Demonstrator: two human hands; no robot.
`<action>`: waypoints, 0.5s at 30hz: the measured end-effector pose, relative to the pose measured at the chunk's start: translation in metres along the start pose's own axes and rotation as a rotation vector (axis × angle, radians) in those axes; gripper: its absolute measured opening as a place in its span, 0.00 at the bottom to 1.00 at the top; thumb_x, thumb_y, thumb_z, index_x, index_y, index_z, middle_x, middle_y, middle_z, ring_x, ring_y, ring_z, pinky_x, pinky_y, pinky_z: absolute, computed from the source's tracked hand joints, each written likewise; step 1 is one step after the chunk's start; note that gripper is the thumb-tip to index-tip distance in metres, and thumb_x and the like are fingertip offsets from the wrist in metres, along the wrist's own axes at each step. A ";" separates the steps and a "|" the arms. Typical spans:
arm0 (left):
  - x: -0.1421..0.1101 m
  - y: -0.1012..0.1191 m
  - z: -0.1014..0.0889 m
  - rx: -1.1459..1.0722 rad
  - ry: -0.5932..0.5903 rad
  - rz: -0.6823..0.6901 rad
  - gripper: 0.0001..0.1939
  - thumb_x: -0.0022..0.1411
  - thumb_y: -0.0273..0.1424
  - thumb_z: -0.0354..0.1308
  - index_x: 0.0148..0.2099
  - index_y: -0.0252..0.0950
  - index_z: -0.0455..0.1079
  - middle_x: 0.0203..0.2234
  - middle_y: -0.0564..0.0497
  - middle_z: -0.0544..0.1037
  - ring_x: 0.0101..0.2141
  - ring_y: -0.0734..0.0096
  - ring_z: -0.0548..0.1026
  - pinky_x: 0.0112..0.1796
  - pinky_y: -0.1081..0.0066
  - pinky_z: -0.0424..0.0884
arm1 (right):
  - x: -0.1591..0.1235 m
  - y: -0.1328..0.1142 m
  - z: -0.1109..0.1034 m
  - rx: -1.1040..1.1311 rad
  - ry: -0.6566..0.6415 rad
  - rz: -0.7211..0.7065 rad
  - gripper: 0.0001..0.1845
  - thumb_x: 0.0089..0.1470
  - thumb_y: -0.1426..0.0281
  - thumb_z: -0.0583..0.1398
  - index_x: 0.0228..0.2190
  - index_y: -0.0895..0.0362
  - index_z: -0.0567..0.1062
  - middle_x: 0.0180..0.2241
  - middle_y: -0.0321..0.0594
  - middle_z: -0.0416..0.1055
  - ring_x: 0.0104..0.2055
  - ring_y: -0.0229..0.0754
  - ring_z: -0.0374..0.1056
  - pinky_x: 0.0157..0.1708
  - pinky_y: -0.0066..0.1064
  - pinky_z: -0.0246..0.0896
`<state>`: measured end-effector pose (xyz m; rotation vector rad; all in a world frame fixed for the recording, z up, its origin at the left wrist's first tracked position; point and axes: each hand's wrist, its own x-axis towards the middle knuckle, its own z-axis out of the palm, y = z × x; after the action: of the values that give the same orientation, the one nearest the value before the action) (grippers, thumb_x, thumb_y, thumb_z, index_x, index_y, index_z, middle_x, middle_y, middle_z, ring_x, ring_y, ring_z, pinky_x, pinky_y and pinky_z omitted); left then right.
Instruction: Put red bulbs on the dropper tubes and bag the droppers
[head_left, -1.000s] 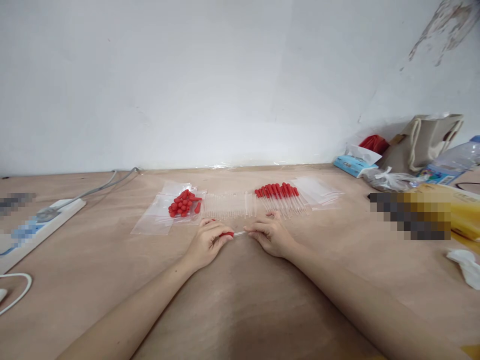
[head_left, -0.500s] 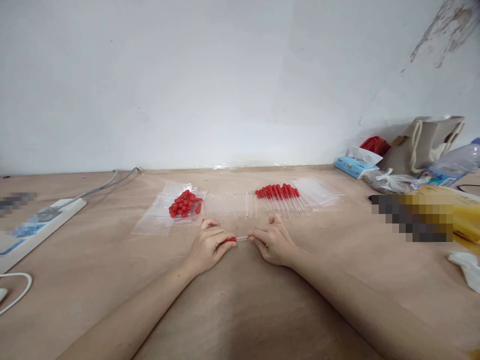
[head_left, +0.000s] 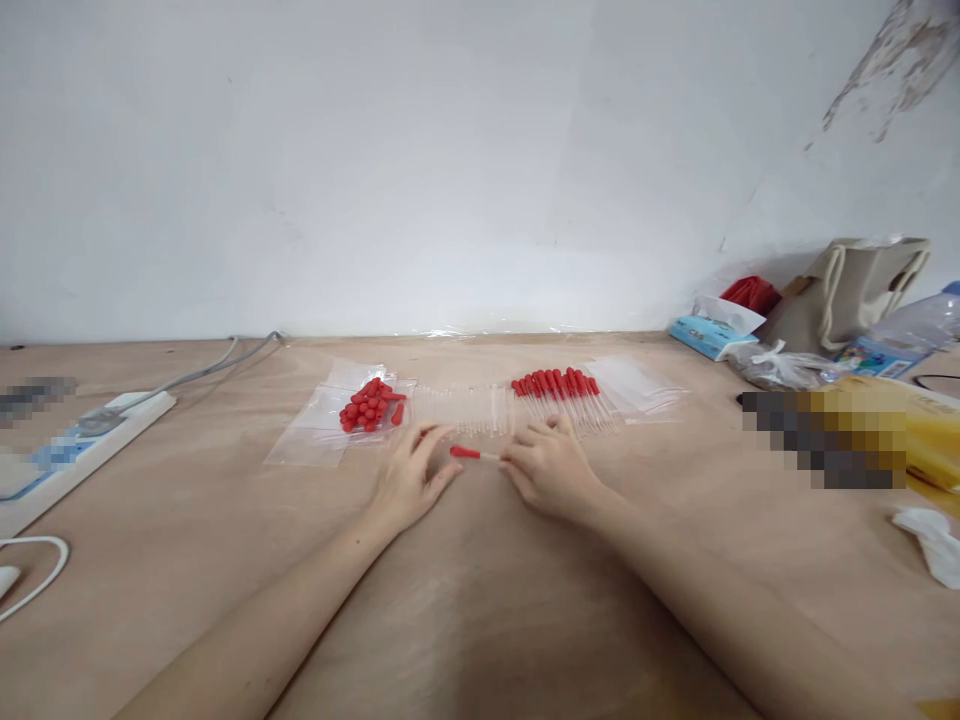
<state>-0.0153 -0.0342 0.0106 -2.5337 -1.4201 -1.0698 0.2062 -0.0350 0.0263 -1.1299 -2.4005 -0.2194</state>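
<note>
L hand (head_left: 405,480) open: thumb & index spread w/ gap btwn them, just L of the red bulb end of a dropper (head_left: 465,453) & not gripping it; a bit of red shows at its other fingers, can't tell if held. R hand (head_left: 551,465) has thumb & fingertips pinched on the dropper's clear tube, bulb pointing L. Dropper's approx level, mid-bench btwn the hands; can't tell if it touches the bench (head_left: 480,620). Just beyond, twd the bench's far edge: row of loose clear tubes (head_left: 465,408), side by side. L of row, pile of red bulbs (head_left: 369,405) on flat clear bags (head_left: 304,430). R of row, a fan of capped droppers (head_left: 559,385), red ends twd far edge, next to more clear bags (head_left: 641,388). Twd bench's far R corner: blue tissue pack (head_left: 705,338), beige cloth bag (head_left: 802,300), clear bottle (head_left: 911,325) lying tilted; nearer on R side, yellow bag (head_left: 930,430), partly pixelated, & white crumpled piece (head_left: 934,545). L side of bench: white power strip (head_left: 146,408), grey cable (head_left: 202,377) running to far edge.
</note>
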 end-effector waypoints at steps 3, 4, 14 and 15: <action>0.000 -0.013 0.002 0.006 0.064 -0.168 0.14 0.53 0.33 0.57 0.43 0.37 0.65 0.38 0.47 0.67 0.40 0.62 0.66 0.42 0.62 0.64 | 0.001 0.019 -0.003 0.020 0.070 0.294 0.12 0.51 0.65 0.53 0.22 0.55 0.73 0.23 0.36 0.71 0.28 0.38 0.62 0.37 0.36 0.41; 0.000 -0.017 0.002 -0.007 0.053 -0.209 0.11 0.52 0.33 0.57 0.40 0.37 0.66 0.36 0.48 0.67 0.39 0.63 0.67 0.41 0.63 0.65 | 0.002 0.026 -0.003 0.035 0.088 0.394 0.13 0.50 0.64 0.54 0.21 0.55 0.73 0.22 0.35 0.71 0.26 0.37 0.62 0.37 0.36 0.41; 0.002 -0.024 0.002 -0.049 -0.022 -0.294 0.06 0.55 0.32 0.54 0.33 0.37 0.69 0.30 0.51 0.69 0.32 0.68 0.69 0.33 0.68 0.66 | 0.039 0.058 0.028 0.032 0.124 0.791 0.16 0.46 0.60 0.54 0.15 0.56 0.67 0.17 0.34 0.67 0.23 0.39 0.62 0.40 0.39 0.42; 0.002 -0.023 0.002 -0.051 -0.017 -0.291 0.06 0.55 0.32 0.53 0.33 0.36 0.69 0.30 0.51 0.68 0.32 0.68 0.69 0.33 0.68 0.66 | 0.041 0.059 0.032 0.022 0.104 0.806 0.16 0.46 0.60 0.54 0.15 0.56 0.67 0.18 0.35 0.67 0.24 0.39 0.62 0.40 0.39 0.42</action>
<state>-0.0313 -0.0190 0.0040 -2.4259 -1.8318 -1.1370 0.2172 0.0418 0.0153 -1.9012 -1.6786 0.0209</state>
